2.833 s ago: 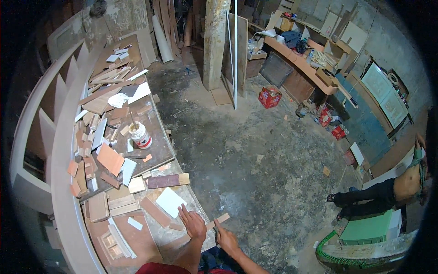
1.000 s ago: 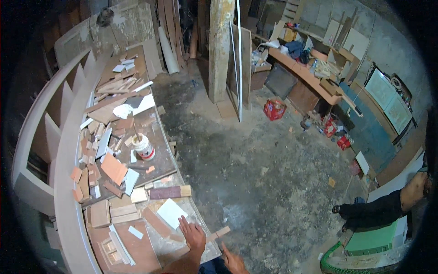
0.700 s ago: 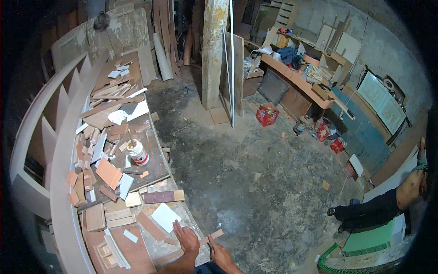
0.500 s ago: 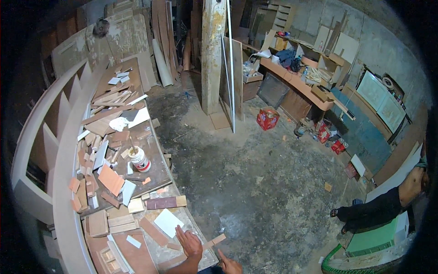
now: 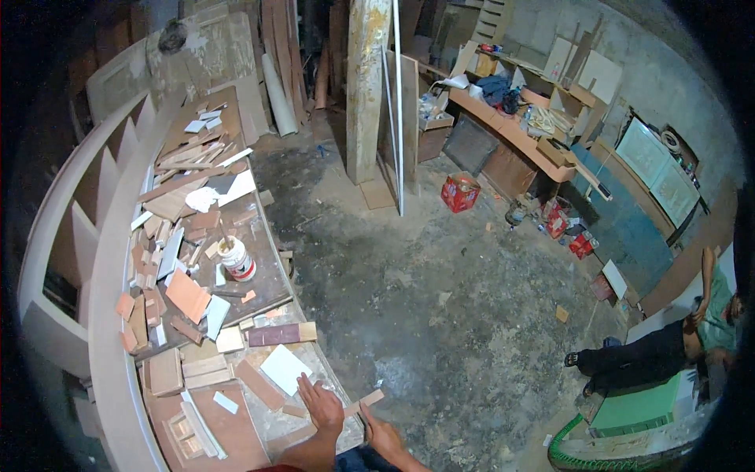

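Observation:
A narrow wooden strip [image 5: 370,402] lies slantwise at the bench's near corner, one end jutting past the edge. My left hand [image 5: 322,407] is flat, fingers stretched, with its palm side over the strip's middle; it holds nothing visible. At the bench edge, my right hand [image 5: 384,437] has one digit stretched up against the strip. Its other fingers are hidden, so I cannot tell whether they grip it. A white rectangular panel [image 5: 285,370] lies just beyond my left fingertips. Beside the panel rests a brown board [image 5: 260,385].
Wood offcuts, a maroon-and-tan block [image 5: 271,335] and a white jar [image 5: 237,260] with a stick cover the bench. A curved shelf frame [image 5: 110,259] runs along the left. A pillar [image 5: 364,94] stands ahead. At right, a person [image 5: 653,354] is beside a green panel [image 5: 635,405].
My right hand has moved up and left to the strip, showing more forearm. My left hand has shifted slightly left. The person at right shows more of the upper body and a raised arm.

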Tool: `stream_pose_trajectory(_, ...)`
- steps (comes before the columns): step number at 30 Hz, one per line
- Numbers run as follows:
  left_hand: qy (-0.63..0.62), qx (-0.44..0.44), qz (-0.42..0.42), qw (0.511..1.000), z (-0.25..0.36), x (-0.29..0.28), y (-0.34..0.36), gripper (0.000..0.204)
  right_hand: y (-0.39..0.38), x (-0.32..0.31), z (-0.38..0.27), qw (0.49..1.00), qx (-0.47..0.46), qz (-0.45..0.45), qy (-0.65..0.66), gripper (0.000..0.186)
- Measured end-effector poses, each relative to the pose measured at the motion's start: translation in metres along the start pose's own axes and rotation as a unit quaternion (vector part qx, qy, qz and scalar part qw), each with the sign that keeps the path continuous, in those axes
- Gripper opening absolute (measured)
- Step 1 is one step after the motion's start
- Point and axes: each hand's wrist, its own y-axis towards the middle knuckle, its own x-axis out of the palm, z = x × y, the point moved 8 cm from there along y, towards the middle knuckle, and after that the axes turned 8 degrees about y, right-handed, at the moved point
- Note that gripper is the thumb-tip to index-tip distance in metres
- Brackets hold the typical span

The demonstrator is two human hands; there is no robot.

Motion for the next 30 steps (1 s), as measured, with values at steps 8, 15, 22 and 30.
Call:
stream_pose_trajectory(8,0.018,-0.008,0.001,1.000,-0.007,0.006,0.000,0.031,-0.042,0.001,0.012,0.999,0.020,-0.028,-0.013,0.068)
stream_pose_trajectory(15,0.012,-0.002,-0.012,1.000,0.004,0.008,0.001,0.033,0.017,0.004,0.006,1.000,-0.004,0.008,0.010,0.071)
stream_pose_trajectory(22,0.024,-0.013,-0.026,0.999,-0.008,0.007,0.000,0.033,-0.043,0.005,0.019,1.000,-0.011,-0.005,0.015,0.068)
stream_pose_trajectory(30,0.005,-0.002,-0.021,1.000,0.003,0.000,0.000,0.032,0.014,-0.001,-0.007,0.999,0.006,0.022,0.024,0.070)
